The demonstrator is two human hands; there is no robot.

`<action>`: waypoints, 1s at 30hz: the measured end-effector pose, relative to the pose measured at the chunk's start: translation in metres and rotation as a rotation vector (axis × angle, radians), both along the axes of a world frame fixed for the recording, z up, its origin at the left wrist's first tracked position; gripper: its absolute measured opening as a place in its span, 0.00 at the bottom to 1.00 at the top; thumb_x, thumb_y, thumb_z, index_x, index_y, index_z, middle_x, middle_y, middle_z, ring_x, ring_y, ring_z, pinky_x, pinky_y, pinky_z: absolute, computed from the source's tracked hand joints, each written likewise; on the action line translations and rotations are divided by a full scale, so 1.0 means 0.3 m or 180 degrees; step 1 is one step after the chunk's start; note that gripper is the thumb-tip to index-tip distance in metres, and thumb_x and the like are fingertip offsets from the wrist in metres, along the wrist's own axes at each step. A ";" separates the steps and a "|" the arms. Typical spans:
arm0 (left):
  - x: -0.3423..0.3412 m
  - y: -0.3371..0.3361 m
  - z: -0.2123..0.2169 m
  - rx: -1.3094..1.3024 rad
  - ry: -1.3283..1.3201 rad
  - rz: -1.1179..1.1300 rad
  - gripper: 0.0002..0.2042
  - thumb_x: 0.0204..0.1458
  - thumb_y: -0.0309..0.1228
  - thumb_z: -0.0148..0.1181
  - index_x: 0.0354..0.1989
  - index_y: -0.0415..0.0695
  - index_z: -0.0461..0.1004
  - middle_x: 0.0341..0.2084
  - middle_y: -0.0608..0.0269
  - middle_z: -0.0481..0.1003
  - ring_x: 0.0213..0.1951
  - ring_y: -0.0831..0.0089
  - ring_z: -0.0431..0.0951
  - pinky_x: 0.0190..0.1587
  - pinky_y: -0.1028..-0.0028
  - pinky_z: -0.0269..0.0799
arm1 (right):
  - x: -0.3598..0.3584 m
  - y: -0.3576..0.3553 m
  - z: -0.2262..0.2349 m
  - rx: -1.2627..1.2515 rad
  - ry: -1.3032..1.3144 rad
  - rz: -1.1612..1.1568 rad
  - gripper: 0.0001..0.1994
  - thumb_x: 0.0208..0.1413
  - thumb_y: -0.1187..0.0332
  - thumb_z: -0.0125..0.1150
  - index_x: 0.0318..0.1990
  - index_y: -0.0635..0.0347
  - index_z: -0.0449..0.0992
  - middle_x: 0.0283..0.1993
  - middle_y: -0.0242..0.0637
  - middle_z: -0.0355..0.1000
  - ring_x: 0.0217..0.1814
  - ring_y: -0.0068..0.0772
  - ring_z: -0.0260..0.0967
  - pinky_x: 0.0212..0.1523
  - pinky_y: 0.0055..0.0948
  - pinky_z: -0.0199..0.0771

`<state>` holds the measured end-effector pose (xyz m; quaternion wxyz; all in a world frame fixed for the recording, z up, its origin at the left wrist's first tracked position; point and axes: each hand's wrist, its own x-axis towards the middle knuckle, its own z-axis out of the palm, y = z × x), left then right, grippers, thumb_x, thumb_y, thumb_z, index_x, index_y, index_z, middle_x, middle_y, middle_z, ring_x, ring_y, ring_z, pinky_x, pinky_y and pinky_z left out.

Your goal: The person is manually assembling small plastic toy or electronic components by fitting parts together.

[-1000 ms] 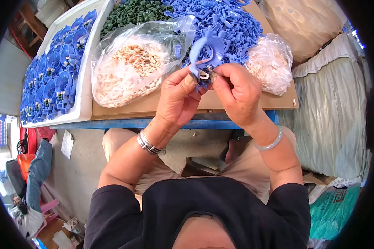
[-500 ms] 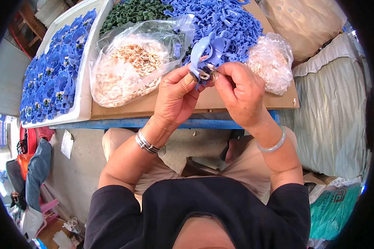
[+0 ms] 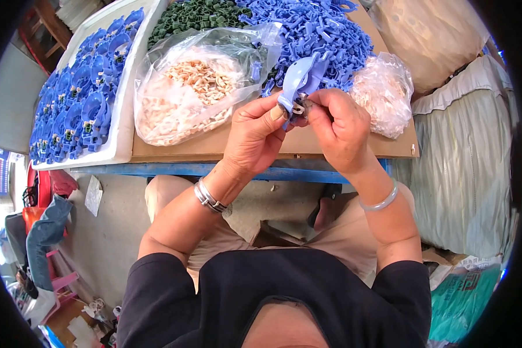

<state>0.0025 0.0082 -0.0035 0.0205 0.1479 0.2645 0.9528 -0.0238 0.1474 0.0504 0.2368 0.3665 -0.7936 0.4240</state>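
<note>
Over the near edge of the table my left hand point(image 3: 252, 133) pinches a blue plastic toy part point(image 3: 300, 81) between thumb and fingers. A rounded, cup-like shell forms its upper end and stands tilted away from me. Small pale and dark bits show at the lower end of the part, between my fingertips. My right hand point(image 3: 343, 127) is closed, thumb and fingertips pressed against that lower end from the right. What those right fingertips hold is too small and covered to name.
A clear bag point(image 3: 200, 95) of small cream pieces lies behind my left hand. Heaps of blue parts point(image 3: 325, 37) and green parts point(image 3: 194, 20) lie farther back. A white tray point(image 3: 125, 124) at left holds rows of blue assemblies point(image 3: 69, 95). Another clear bag point(image 3: 383, 95) sits right.
The blue part has turned in my left hand, so its cup now shows more from the side. Both hands stay together at it; the whole view has shifted slightly.
</note>
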 end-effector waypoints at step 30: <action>-0.023 0.089 -0.026 0.0806 -0.0658 -0.0467 0.05 0.47 0.29 0.54 0.29 0.41 0.72 0.25 0.67 0.71 0.28 0.76 0.71 0.29 0.74 0.72 | 0.001 0.037 0.031 0.1008 0.0352 0.0152 0.04 0.47 0.82 0.49 0.32 0.68 0.69 0.29 0.37 0.66 0.29 0.27 0.63 0.30 0.24 0.65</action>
